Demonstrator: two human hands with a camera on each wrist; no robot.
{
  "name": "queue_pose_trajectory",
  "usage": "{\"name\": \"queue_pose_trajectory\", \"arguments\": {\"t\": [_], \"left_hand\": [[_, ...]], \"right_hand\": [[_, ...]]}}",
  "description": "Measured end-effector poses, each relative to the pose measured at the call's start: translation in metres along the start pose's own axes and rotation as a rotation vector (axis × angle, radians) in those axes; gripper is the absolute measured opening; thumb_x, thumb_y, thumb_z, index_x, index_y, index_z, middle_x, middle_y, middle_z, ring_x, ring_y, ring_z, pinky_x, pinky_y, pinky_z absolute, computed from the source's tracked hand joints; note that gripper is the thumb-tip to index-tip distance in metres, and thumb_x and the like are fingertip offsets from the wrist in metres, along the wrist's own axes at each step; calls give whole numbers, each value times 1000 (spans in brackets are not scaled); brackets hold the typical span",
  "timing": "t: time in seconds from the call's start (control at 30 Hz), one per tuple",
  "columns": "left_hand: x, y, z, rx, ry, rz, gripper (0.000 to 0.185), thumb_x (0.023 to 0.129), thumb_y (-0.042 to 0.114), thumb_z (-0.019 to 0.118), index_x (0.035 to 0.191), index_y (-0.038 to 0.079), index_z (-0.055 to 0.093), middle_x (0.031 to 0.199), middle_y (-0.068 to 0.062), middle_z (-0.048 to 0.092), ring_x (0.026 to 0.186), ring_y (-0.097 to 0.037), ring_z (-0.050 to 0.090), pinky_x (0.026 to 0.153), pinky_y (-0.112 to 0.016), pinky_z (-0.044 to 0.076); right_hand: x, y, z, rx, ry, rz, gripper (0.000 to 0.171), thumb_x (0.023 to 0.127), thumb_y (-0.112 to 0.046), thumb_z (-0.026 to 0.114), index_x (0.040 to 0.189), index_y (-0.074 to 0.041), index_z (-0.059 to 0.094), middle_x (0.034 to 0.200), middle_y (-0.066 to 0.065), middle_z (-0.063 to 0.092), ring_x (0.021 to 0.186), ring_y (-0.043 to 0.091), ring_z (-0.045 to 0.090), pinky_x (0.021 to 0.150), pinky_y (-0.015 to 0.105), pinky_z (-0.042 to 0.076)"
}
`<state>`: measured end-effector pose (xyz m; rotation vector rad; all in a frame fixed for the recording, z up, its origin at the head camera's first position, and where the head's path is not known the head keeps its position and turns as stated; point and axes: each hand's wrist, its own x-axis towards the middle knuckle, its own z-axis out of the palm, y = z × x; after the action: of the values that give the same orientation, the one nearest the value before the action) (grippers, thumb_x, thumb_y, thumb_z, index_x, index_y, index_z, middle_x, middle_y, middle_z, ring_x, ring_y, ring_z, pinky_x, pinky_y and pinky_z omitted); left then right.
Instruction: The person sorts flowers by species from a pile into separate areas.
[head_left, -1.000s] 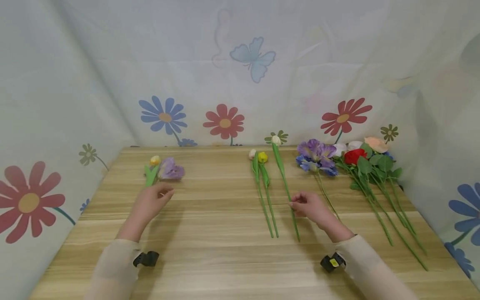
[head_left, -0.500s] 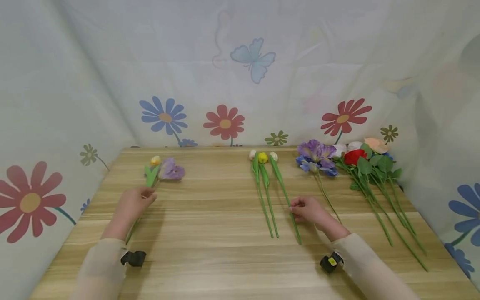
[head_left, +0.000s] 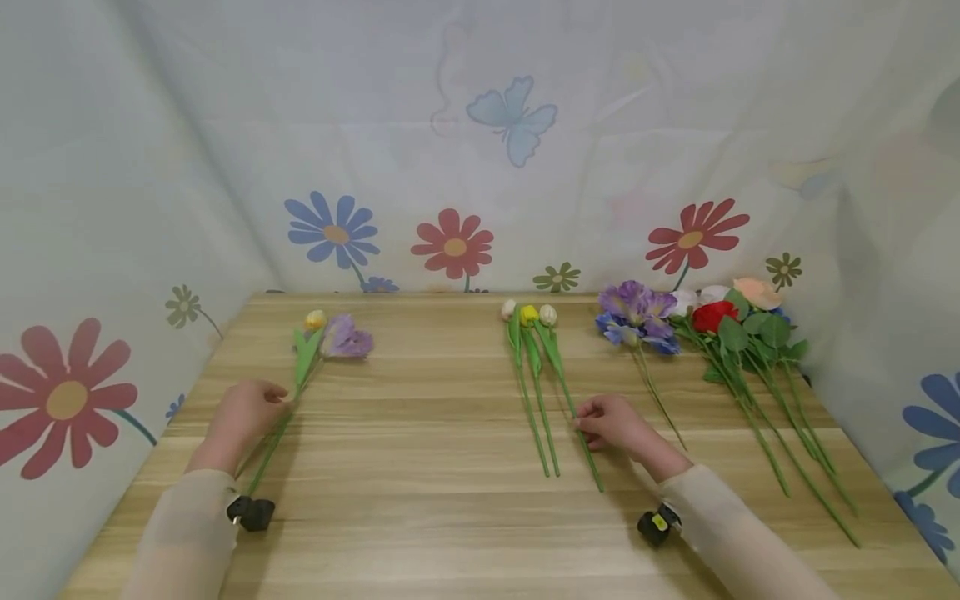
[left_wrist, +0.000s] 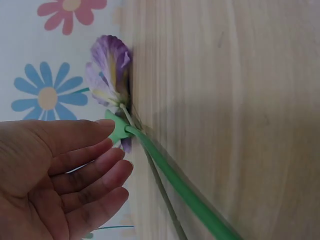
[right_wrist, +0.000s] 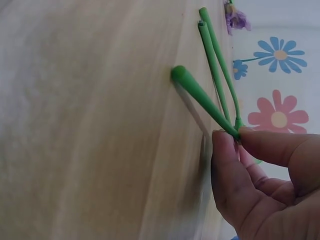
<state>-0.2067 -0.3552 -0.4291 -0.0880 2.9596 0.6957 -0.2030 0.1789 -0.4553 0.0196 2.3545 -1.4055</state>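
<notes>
My right hand pinches the lower stem of a white tulip between thumb and fingertips; the cut end of its green stem points free in the right wrist view. Beside it lie a yellow tulip and a pale pinkish tulip, roughly parallel. At the left, my left hand is near the stem of a yellow-orange tulip, its fingers relaxed and holding nothing. A purple flower lies next to that tulip, their stems close together.
To the right lie purple and blue irises, then a heap with a red rose, a peach rose and white blooms. Stems stretch toward the front right. A printed curtain stands behind the wooden table.
My left hand has drawn away from the left flowers, leftward and nearer me. The right hand has lowered the white tulip and brought its bloom beside the yellow one.
</notes>
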Motion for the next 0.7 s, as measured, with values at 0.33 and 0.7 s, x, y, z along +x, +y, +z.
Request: {"name": "queue_pose_trajectory", "arguments": {"t": [0.33, 0.7], "left_hand": [[9, -10, 5, 0, -22, -34, 37, 96, 17, 66, 117, -13, 68, 120, -34, 68, 114, -55, 61, 95, -62, 52], [21, -15, 11, 19, -32, -33, 33, 92, 16, 70, 111, -11, 72, 113, -31, 72, 102, -49, 66, 89, -58, 55]], "right_hand": [[0, -2, 5, -100, 29, -19, 17, 97, -4, 66, 106, 10, 64, 89, 13, 67, 68, 13, 61, 59, 27, 59], [2, -3, 7, -178, 40, -55, 14, 95, -5, 67, 101, 8, 65, 84, 13, 68, 65, 13, 60, 57, 27, 58]]}}
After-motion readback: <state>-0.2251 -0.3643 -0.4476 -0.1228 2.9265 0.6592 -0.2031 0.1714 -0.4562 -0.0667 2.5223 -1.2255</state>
